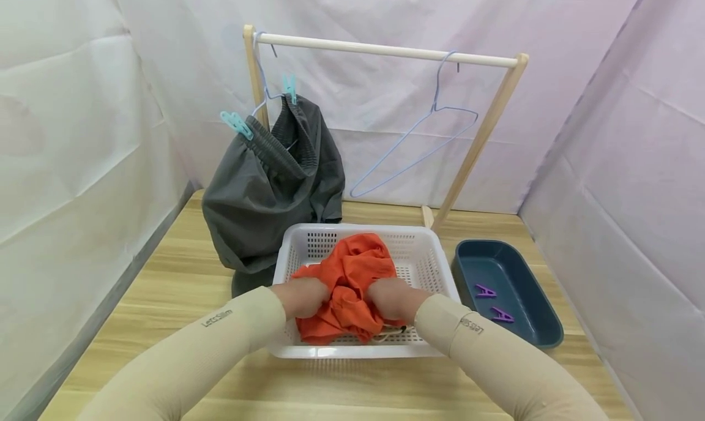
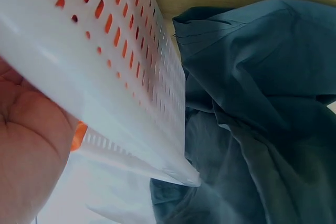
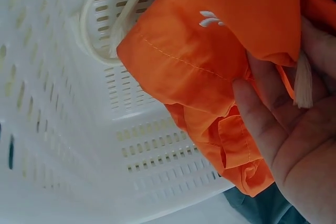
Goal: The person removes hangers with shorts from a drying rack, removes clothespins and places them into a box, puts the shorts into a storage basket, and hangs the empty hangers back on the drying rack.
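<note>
At the far left, the grey garment (image 1: pixel 237 194) already hangs from the left hanger (image 1: pixel 265 85), its elastic waist pinned by two light-blue pegs (image 1: pixel 237 125), so that part looks done. In the middle, the orange garment (image 1: pixel 366 265) lies bunched in the white basket (image 1: pixel 352 352) on the near side of the rack (image 1: pixel 385 48), not yet hung. Farther right, the second hanger (image 1: pixel 434 108) is bare on the bar, and two purple pegs (image 1: pixel 502 315) lie unused in the dark tray (image 1: pixel 529 286) — by my reading, roughly half the work is left, with the orange piece only being gathered or sorted.

The left hand (image 1: pixel 308 297) is sunk into the left side of the orange cloth; its fingers are hidden there, and behind the basket's rim in the left wrist view, so I cannot tell whether it grips. The right hand (image 3: pixel 307 140) has its fingers bent about the cloth's right side — it seems to hold a fold, with a pale cord end (image 3: pixel 303 85) hanging beside them.
</note>
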The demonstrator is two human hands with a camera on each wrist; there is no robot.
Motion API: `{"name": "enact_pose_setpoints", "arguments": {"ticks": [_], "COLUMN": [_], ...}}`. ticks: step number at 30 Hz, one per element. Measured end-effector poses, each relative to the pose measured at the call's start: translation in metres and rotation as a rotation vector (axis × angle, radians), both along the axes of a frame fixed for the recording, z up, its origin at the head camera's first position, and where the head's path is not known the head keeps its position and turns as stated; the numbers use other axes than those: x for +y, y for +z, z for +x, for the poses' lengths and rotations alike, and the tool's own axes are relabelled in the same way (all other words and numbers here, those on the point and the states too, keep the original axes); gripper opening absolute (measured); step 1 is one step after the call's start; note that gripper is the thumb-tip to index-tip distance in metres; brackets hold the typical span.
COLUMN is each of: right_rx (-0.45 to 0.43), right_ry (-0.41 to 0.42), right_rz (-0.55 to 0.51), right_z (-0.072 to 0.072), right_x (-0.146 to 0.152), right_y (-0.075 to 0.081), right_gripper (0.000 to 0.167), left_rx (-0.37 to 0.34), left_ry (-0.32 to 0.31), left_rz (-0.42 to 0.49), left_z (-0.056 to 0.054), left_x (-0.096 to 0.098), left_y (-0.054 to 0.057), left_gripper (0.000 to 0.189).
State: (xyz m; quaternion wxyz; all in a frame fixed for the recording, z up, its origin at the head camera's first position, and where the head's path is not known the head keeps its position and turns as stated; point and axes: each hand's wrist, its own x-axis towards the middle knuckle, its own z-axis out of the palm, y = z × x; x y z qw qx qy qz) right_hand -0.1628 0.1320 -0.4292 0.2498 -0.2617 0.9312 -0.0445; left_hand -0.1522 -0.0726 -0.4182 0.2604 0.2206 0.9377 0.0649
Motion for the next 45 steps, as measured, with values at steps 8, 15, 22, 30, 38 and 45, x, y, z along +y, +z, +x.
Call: {"name": "enact_pose_setpoints", "arguments": {"ticks": [8, 15, 22, 30, 38, 45], "right_rx": [0.054, 0.120, 0.141, 0.135, 0.142, 0.189], "right_ry": [0.060, 0.113, 0.095, 0.078, 0.049, 0.023], "right_rz": [-0.078, -0.147, -0.155, -0.244, -0.312, -0.366], "right_z": [0.001, 0.005, 0.009, 0.013, 0.017, 0.026], "right_x": [0.011, 0.023, 0.030, 0.042, 0.055, 0.069], "right_y": [0.003, 0.015, 0.021, 0.028, 0.033, 0.034], "right_gripper": [0.025, 0.026, 0.021, 0.026, 0.026, 0.027], "left_rx": [0.067, 0.177, 0.301, 0.402, 0.555, 0.713], "left_ry": [-0.039, -0.018, 0.043, 0.104, 0.200, 0.236], "left_rz": [0.092, 0.227, 0.320, 0.350, 0.386, 0.440], "left_z": [-0.001, -0.003, 0.002, 0.012, 0.020, 0.026], "left_x": [-0.006, -0.016, -0.025, -0.035, -0.049, -0.062], "left_y": [0.006, 0.023, 0.034, 0.043, 0.054, 0.063], "left_gripper": [0.015, 0.005, 0.024, 0.027, 0.036, 0.036]}}
